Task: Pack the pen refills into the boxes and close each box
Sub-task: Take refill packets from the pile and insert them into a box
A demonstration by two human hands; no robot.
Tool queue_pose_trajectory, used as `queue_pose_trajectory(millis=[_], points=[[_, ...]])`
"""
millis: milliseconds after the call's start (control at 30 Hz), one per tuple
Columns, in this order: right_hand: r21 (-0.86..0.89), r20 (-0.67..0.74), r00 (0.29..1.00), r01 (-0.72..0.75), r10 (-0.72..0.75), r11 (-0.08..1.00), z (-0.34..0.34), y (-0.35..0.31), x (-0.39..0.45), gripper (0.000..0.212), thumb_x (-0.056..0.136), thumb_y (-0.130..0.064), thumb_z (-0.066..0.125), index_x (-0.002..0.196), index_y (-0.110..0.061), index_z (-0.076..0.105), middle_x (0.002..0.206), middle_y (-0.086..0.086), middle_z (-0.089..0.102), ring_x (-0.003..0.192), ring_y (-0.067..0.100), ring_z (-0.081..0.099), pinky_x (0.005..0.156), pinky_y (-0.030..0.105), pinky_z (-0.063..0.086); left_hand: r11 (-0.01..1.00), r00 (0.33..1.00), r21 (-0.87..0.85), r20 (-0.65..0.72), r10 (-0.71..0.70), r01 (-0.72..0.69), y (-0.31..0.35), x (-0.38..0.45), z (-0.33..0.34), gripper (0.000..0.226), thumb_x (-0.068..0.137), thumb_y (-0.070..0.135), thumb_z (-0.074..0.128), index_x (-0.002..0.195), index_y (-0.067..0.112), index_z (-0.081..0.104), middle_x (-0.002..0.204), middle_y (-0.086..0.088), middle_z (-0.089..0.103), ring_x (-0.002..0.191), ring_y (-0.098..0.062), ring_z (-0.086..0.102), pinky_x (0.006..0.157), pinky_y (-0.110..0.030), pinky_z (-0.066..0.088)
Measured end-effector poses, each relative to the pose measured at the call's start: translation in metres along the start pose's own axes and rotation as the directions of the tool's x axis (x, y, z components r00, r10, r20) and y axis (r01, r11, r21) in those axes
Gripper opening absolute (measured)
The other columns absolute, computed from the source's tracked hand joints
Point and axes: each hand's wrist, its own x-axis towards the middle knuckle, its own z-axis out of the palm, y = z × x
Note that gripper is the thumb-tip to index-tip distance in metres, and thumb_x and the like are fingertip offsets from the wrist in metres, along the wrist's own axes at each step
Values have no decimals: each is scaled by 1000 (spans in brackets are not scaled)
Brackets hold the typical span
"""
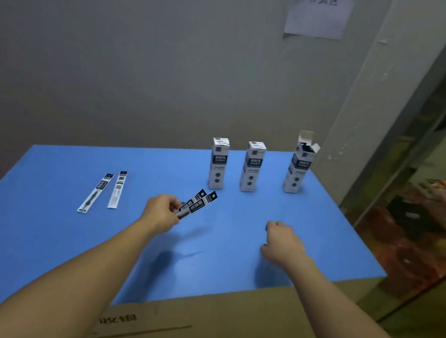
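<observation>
Three tall white-and-dark refill boxes stand upright at the back of the blue mat (58,229). The left box (218,163) and the middle box (252,167) have their lids shut; the right box (299,166) has its top flap open. My left hand (163,212) pinches two packaged pen refills (197,204), their ends pointing up and right toward the left box. My right hand (281,242) hovers over the mat with curled fingers and holds nothing. Two more packaged refills (105,192) lie side by side on the mat at the left.
The mat lies on a brown cardboard carton (204,328) whose front edge is close to me. A grey wall with a paper sign (319,8) stands behind. Right of the mat the floor drops away, with colourful bags (428,221) there.
</observation>
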Motion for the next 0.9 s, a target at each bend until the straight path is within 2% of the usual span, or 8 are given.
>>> queue_pose_trajectory(millis=[67, 200, 300, 367, 500, 633, 767, 900], points=[[10, -10, 1000, -24, 24, 1000, -2, 32, -7, 34, 88, -19, 55, 120, -8, 48, 122, 11, 50, 112, 32, 52, 89, 42, 48, 1000, 1000, -3, 24, 1, -1, 21, -3, 21, 24, 85, -2, 61, 101, 14, 70, 94, -4, 63, 73, -19, 54, 45, -20, 36], [33, -30, 997, -69, 70, 997, -7, 94, -20, 34, 90, -19, 53, 122, -10, 47, 122, 9, 49, 112, 31, 51, 86, 40, 47, 1000, 998, 1, 58, -15, 15, 60, -12, 59, 19, 85, 3, 63, 97, 15, 70, 97, -5, 65, 87, -20, 58, 53, -23, 43], [35, -43, 996, -80, 82, 996, -11, 137, -28, 32, 88, -18, 53, 119, -11, 48, 120, 8, 50, 110, 30, 51, 84, 39, 47, 1000, 997, -2, 71, -27, 27, 88, -19, 82, 16, 83, 1, 61, 90, 13, 69, 88, -5, 66, 77, -19, 60, 60, -28, 49], [36, -45, 996, -80, 82, 996, -14, 165, -33, 30, 87, -18, 53, 116, -12, 48, 119, 9, 50, 109, 30, 51, 85, 39, 48, 999, 997, -21, 68, -40, 42, 106, -20, 96, 15, 81, 2, 62, 86, 13, 70, 89, -7, 67, 79, -22, 62, 63, -32, 51], [31, -41, 997, -67, 69, 997, -22, 210, -36, 34, 86, -15, 51, 119, -10, 48, 121, 8, 50, 111, 29, 52, 80, 35, 47, 993, 997, -91, 29, -68, 71, 137, -22, 122, 12, 81, 5, 65, 83, 15, 70, 90, -8, 67, 73, -19, 59, 57, -27, 48], [30, -32, 998, -49, 50, 998, -29, 237, -32, 33, 86, -14, 50, 119, -11, 49, 119, 8, 51, 106, 28, 53, 78, 37, 50, 981, 996, -172, -1, -95, 93, 157, -22, 144, 8, 79, 5, 71, 80, 14, 69, 93, -10, 68, 78, -24, 62, 70, -35, 55], [43, -41, 998, -37, 38, 998, -31, 250, -20, 37, 87, -14, 50, 123, -11, 48, 122, 7, 51, 107, 28, 53, 80, 40, 52, 978, 995, -183, 9, -102, 102, 170, -16, 160, 11, 80, 3, 71, 79, 14, 68, 94, -10, 68, 79, -25, 62, 68, -35, 54], [50, -38, 999, -5, 7, 999, -30, 256, 0, 38, 88, -15, 50, 126, -10, 47, 125, 8, 50, 110, 29, 53, 81, 39, 51, 976, 995, -194, 14, -96, 96, 181, 4, 172, 10, 83, 4, 72, 83, 12, 67, 95, -10, 69, 74, -21, 61, 56, -26, 47]])
